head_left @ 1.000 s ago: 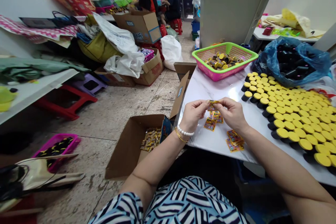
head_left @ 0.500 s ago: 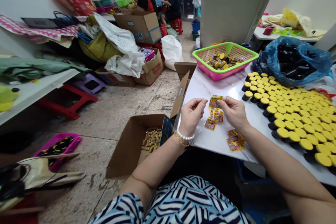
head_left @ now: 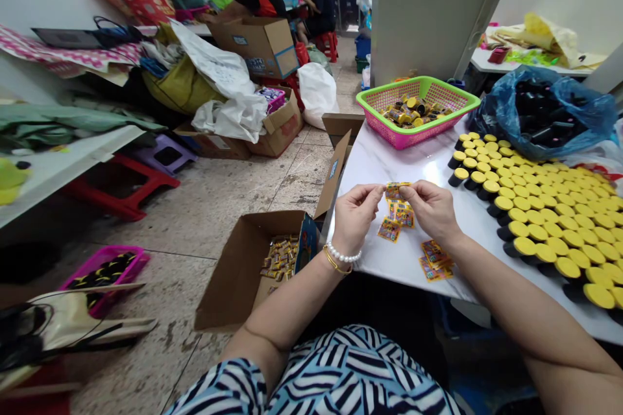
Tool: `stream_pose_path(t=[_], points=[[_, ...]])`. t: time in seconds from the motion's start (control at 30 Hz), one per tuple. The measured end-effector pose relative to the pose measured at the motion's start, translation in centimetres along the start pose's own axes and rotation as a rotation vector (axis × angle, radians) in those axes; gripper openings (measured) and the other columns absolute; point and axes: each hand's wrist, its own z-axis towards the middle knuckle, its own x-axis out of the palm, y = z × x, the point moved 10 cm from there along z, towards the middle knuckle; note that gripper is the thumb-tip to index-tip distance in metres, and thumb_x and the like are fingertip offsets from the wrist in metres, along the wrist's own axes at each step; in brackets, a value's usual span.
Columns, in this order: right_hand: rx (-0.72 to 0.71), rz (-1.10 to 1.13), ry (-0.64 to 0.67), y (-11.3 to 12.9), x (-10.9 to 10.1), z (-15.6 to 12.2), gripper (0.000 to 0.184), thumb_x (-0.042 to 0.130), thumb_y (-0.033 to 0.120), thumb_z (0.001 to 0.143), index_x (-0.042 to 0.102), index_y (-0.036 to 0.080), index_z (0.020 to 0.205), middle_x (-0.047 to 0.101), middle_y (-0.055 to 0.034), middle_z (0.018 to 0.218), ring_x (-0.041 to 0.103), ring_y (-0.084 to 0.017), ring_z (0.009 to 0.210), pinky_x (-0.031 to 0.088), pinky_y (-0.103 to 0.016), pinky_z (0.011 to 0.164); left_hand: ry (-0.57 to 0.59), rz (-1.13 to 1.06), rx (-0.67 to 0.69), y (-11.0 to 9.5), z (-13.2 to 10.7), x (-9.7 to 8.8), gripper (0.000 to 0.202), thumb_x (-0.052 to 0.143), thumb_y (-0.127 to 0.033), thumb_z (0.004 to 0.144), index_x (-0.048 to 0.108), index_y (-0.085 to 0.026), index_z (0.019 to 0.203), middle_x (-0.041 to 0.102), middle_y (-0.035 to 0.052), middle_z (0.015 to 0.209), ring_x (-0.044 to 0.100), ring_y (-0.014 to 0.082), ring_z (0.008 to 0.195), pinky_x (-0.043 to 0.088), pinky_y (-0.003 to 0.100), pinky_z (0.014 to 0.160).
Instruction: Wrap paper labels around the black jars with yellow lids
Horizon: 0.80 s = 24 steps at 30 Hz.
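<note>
My left hand [head_left: 354,217] and my right hand [head_left: 432,209] meet above the white marble table [head_left: 389,162], both pinching one small orange and yellow sticker label [head_left: 395,190] between thumb and fingers. More of the same labels lie on the table just below my hands [head_left: 400,215] and in a small pile near my right wrist [head_left: 434,258]. A large block of black containers with yellow lids [head_left: 535,201] stands upright to the right of my right hand.
A green and pink basket [head_left: 417,110] with labelled containers sits at the table's far end, beside a blue bag of black containers [head_left: 545,110]. An open cardboard box [head_left: 263,266] with finished pieces stands on the floor left of the table. Two people work at the back.
Half a second ago only my right hand held the label up with my left just apart; now both hands pinch it again, slightly lower.
</note>
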Motion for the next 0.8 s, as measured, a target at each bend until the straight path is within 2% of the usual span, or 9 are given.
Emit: stream_pose_path(t=[0.13, 0.23, 0.4, 0.5, 0.6, 0.7, 0.8], points=[[-0.055, -0.075, -0.009, 0.6, 0.1, -0.1, 0.034, 0.068, 0.048, 0.096, 0.073, 0.021, 0.075, 0.067, -0.0005, 0.07, 0.059, -0.016, 0.068, 0.045, -0.03, 0.068, -0.016, 0.058, 0.031, -0.3, 0.0, -0.4, 0.032, 0.085, -0.046, 0.077, 0.083, -0.017, 0.09, 0.068, 0.0048, 0.077, 0.052, 0.0083, 0.059, 0.037, 0.022, 0.049], [-0.104, -0.118, -0.007, 1.2, 0.3, -0.1, 0.031, 0.067, 0.046, 0.097, 0.074, 0.022, 0.078, 0.069, -0.0014, 0.073, 0.06, -0.016, 0.069, 0.046, -0.031, 0.069, -0.018, 0.049, 0.003, 0.1, 0.2, -0.6, 0.032, 0.089, -0.042, 0.072, 0.083, -0.017, 0.091, 0.071, 0.0058, 0.082, 0.051, 0.0075, 0.059, 0.037, 0.021, 0.049], [-0.191, -0.194, 0.056, 2.0, 1.5, -0.3, 0.027, 0.062, 0.039, 0.099, 0.072, 0.022, 0.079, 0.07, -0.0036, 0.075, 0.062, -0.018, 0.072, 0.047, -0.032, 0.071, -0.007, 0.005, -0.106, 1.6, 0.7, -0.7, 0.037, 0.092, -0.045, 0.069, 0.08, -0.014, 0.086, 0.062, 0.0, 0.063, 0.043, 0.0052, 0.049, 0.032, 0.02, 0.045], [-0.217, -0.236, 0.121, 2.1, 2.6, -0.5, 0.026, 0.057, 0.036, 0.101, 0.074, 0.023, 0.086, 0.073, -0.0055, 0.081, 0.065, -0.02, 0.078, 0.048, -0.033, 0.075, -0.033, 0.005, -0.086, 1.2, 1.1, -1.0, 0.035, 0.092, -0.043, 0.069, 0.079, -0.014, 0.084, 0.058, -0.0019, 0.059, 0.041, 0.0047, 0.048, 0.03, 0.02, 0.044], [-0.214, -0.27, 0.164, 2.1, 2.7, -0.3, 0.031, 0.054, 0.04, 0.102, 0.075, 0.024, 0.086, 0.073, -0.0053, 0.079, 0.064, -0.02, 0.077, 0.048, -0.033, 0.074, -0.012, 0.03, -0.058, 0.4, 1.4, -0.6, 0.033, 0.09, -0.042, 0.07, 0.076, -0.014, 0.08, 0.06, -0.0006, 0.057, 0.044, 0.0057, 0.048, 0.028, 0.02, 0.044], [-0.25, -0.372, 0.155, 2.2, 0.4, 1.0, 0.034, 0.06, 0.049, 0.1, 0.077, 0.023, 0.087, 0.075, -0.0066, 0.083, 0.066, -0.022, 0.08, 0.049, -0.036, 0.082, 0.061, 0.052, -0.061, -0.2, 2.3, 0.3, 0.032, 0.088, -0.043, 0.073, 0.074, -0.015, 0.08, 0.062, 0.0006, 0.055, 0.046, 0.0069, 0.045, 0.025, 0.02, 0.043], [-0.259, -0.704, -0.075, 1.6, -5.4, 3.1, 0.036, 0.065, 0.054, 0.096, 0.079, 0.02, 0.097, 0.077, -0.0125, 0.099, 0.064, -0.03, 0.1, 0.044, -0.046, 0.1, 0.12, 0.113, -0.035, -0.6, 3.6, 1.1, 0.031, 0.086, -0.043, 0.075, 0.075, -0.015, 0.082, 0.07, 0.0041, 0.063, 0.05, 0.0088, 0.046, 0.028, 0.021, 0.044]])
